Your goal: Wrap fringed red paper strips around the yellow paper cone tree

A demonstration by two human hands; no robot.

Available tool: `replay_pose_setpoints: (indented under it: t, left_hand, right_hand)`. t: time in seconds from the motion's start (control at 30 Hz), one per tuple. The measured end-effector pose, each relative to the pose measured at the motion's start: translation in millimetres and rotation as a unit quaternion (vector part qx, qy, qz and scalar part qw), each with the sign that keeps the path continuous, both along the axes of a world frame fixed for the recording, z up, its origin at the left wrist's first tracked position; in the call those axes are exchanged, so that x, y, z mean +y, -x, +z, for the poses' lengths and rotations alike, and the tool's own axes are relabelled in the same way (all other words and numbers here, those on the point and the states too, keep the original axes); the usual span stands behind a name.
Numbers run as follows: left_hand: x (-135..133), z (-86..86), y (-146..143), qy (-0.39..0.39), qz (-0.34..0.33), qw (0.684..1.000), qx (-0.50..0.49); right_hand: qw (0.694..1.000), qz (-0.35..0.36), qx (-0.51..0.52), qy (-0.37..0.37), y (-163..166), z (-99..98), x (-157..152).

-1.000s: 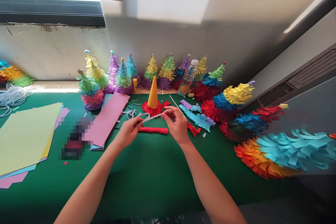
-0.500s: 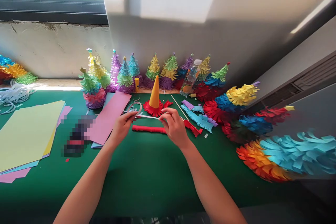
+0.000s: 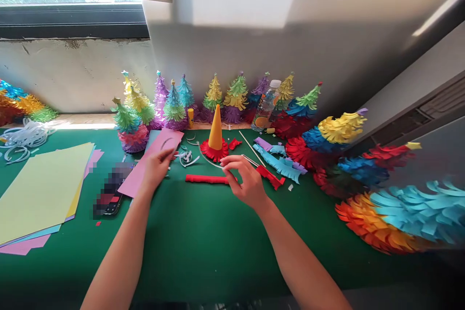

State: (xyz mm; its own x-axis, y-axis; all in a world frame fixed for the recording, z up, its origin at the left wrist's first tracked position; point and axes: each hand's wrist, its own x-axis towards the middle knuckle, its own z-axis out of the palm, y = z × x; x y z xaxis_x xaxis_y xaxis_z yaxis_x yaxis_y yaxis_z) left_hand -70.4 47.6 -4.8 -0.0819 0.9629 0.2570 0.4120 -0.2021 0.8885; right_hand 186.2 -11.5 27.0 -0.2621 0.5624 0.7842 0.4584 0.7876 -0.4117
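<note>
My left hand (image 3: 159,167) is over the pink paper (image 3: 141,179), fingers closed on a thin, ring-shaped roll of tape (image 3: 168,143). To its right, my right hand (image 3: 247,180) pinches the end of a narrow white tape strip (image 3: 210,161), which curls up toward the red fringe. Just beyond stands a yellow paper cone (image 3: 215,128), upright, with red fringed paper (image 3: 218,154) round its base. A rolled red paper strip (image 3: 207,179) lies in front, its right end hidden behind my right hand. Curled white scraps (image 3: 187,157) are between my hands.
Finished fringed paper trees (image 3: 214,94) line the back and right side. A plastic bottle (image 3: 267,106) leans among them. Blue fringed strips (image 3: 279,162) and a thin stick (image 3: 252,147) lie right. Left are stacked coloured sheets (image 3: 43,189), a phone (image 3: 112,206) and white ribbon (image 3: 31,133).
My left hand has moved left with the tape roll, away from my right hand. The strip stretched straight between them now hangs loose and curled from my right fingers.
</note>
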Motion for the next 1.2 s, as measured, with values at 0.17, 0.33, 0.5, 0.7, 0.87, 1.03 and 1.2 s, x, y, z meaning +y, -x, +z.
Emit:
replay_pose_setpoints:
  t: [0.17, 0.33, 0.5, 0.7, 0.87, 1.03, 1.2]
  left_hand:
    - [-2, -17.0, -31, -0.044, -0.101, 0.975, 0.191]
    - [-17, -7.9, -33, -0.001, 0.010, 0.971, 0.237]
    - [-28, -6.2, -39, 0.119, -0.013, 0.966, 0.231]
    - [-27, -15.4, -46, 0.105, -0.041, 0.983, 0.143]
    - [-28, -10.7, -51, 0.187, -0.079, 0.977, -0.061]
    - [-29, -4.5, -54, 0.203, -0.086, 0.969, -0.112]
    - [-30, -5.7, -56, 0.195, -0.092, 0.968, -0.126]
  right_hand:
    - [0.982, -0.016, 0.141, 0.127, 1, -2.0, 2]
    - [0.939, 0.004, 0.234, 0.253, 2, -5.6, 5]
    - [0.890, 0.035, 0.314, 0.330, 4, -7.2, 8]
    - [0.840, 0.061, 0.371, 0.391, 9, -7.9, 9]
    - [0.834, 0.058, 0.377, 0.400, 9, -10.9, 10]
    - [0.848, 0.071, 0.348, 0.393, 8, -15.4, 13]
    - [0.862, 0.064, 0.332, 0.378, 8, -14.1, 12]
